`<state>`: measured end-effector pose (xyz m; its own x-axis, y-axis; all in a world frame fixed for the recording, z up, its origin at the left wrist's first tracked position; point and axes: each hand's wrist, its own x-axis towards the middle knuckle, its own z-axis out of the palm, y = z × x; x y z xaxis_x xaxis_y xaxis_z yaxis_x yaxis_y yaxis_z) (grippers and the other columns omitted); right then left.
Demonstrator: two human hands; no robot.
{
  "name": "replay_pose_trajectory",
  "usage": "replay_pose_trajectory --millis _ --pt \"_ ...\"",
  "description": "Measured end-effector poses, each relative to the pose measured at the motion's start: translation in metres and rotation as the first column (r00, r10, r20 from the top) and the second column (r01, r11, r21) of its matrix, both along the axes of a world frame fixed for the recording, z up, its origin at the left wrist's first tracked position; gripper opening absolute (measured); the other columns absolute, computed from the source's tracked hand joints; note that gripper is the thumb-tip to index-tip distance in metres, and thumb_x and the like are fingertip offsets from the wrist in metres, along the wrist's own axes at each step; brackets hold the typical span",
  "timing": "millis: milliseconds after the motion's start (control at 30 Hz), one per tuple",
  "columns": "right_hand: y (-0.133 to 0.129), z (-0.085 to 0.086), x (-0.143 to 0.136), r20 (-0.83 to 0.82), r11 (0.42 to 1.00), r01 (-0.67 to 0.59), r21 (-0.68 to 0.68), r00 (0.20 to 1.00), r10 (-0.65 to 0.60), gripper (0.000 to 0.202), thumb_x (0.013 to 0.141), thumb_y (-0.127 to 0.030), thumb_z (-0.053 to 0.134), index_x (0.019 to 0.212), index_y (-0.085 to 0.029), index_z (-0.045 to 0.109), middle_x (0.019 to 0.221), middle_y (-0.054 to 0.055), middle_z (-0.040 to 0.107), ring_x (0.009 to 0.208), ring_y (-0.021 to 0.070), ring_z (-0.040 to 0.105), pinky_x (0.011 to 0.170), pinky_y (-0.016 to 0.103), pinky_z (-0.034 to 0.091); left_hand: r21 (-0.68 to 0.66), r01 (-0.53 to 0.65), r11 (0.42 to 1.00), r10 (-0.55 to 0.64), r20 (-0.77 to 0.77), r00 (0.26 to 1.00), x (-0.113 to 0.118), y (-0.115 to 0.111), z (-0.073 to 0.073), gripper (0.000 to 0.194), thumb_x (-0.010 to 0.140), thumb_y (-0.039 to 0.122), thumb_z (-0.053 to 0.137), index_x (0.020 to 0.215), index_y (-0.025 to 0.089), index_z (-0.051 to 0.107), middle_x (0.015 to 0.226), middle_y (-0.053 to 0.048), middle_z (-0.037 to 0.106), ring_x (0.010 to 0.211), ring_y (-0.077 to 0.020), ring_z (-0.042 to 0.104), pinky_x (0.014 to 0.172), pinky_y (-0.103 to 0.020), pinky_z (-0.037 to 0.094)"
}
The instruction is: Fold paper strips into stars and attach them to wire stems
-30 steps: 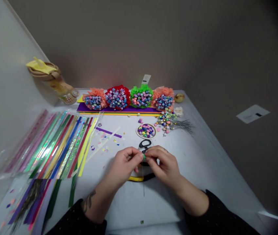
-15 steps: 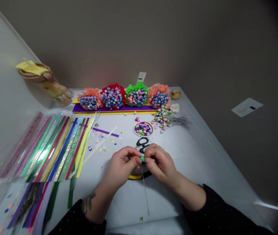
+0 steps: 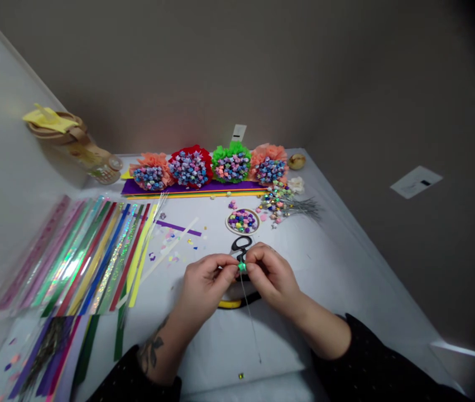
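Observation:
Between my two hands is a small green paper star (image 3: 242, 267), with a thin wire (image 3: 250, 318) hanging down from it toward the table's near edge. My left hand (image 3: 209, 279) pinches the star from the left with thumb and forefinger. From the right, my right hand (image 3: 271, 274) pinches it the same way. Black-handled scissors (image 3: 242, 243) lie just beyond the fingertips, partly covered. Under the hands sits a black and yellow object (image 3: 231, 304), mostly hidden. Farther off is a small round dish (image 3: 228, 228) of colourful paper stars.
Sleeves of coloured paper strips (image 3: 82, 251) cover the left side. At the back stand several crepe-paper bunches of stars (image 3: 190, 167) on coloured sheets (image 3: 237, 188). Wired stars (image 3: 279, 198) lie back right. A tan basket-like object (image 3: 59, 125) is at far left. Paper scraps (image 3: 174, 245) are scattered mid-table.
Both hands keep their pinch on the green star, which is slightly higher and more exposed between the fingertips. The wire's lower end has swung a little to the right.

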<state>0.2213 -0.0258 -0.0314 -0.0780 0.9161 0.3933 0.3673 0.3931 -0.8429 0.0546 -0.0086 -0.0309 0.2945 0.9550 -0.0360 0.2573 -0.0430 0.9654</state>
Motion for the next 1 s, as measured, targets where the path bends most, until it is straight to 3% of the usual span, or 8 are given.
replay_pose_trajectory --millis 200,500,767,1000 --pt "0.001 0.002 0.003 0.003 0.996 -0.093 -0.008 0.996 0.093 0.010 0.085 -0.014 0.048 0.078 -0.020 0.051 0.071 0.001 0.055 0.065 0.0127 0.053 0.060 0.024 0.044 0.162 0.069 0.984 -0.053 -0.105 0.993 -0.005 0.006 0.005 0.012 0.081 0.022 0.059 0.081 0.018 0.070 0.074 -0.002 0.071 0.064 -0.0120 0.064 0.066 -0.022 0.052" --pt "0.001 0.007 0.005 0.009 0.985 -0.170 -0.042 0.985 0.170 0.009 0.085 -0.015 0.047 0.078 -0.020 0.050 0.069 0.001 0.054 0.064 0.0133 0.052 0.058 0.025 0.044 -0.045 0.141 0.989 -0.141 0.006 0.990 -0.010 0.008 0.011 0.014 0.077 0.027 0.061 0.078 0.016 0.070 0.066 -0.003 0.069 0.056 -0.0115 0.060 0.053 -0.020 0.048" --pt "0.002 0.007 0.007 0.016 0.971 -0.238 -0.021 0.971 0.238 0.011 0.083 -0.015 0.046 0.074 -0.021 0.048 0.066 0.000 0.053 0.060 0.0124 0.049 0.055 0.024 0.042 0.031 0.227 0.973 -0.224 -0.087 0.971 -0.011 0.009 0.017 0.012 0.076 0.023 0.061 0.071 0.017 0.070 0.061 -0.001 0.066 0.052 -0.0094 0.054 0.051 -0.019 0.045" --pt "0.001 0.008 0.008 0.007 0.974 -0.225 -0.026 0.974 0.226 0.009 0.083 -0.014 0.048 0.076 -0.020 0.051 0.067 0.000 0.056 0.061 0.0128 0.053 0.056 0.024 0.043 0.079 0.224 0.971 -0.215 -0.108 0.971 -0.012 0.010 0.019 0.014 0.079 0.023 0.057 0.074 0.017 0.069 0.062 0.000 0.065 0.053 -0.0094 0.054 0.054 -0.019 0.045"
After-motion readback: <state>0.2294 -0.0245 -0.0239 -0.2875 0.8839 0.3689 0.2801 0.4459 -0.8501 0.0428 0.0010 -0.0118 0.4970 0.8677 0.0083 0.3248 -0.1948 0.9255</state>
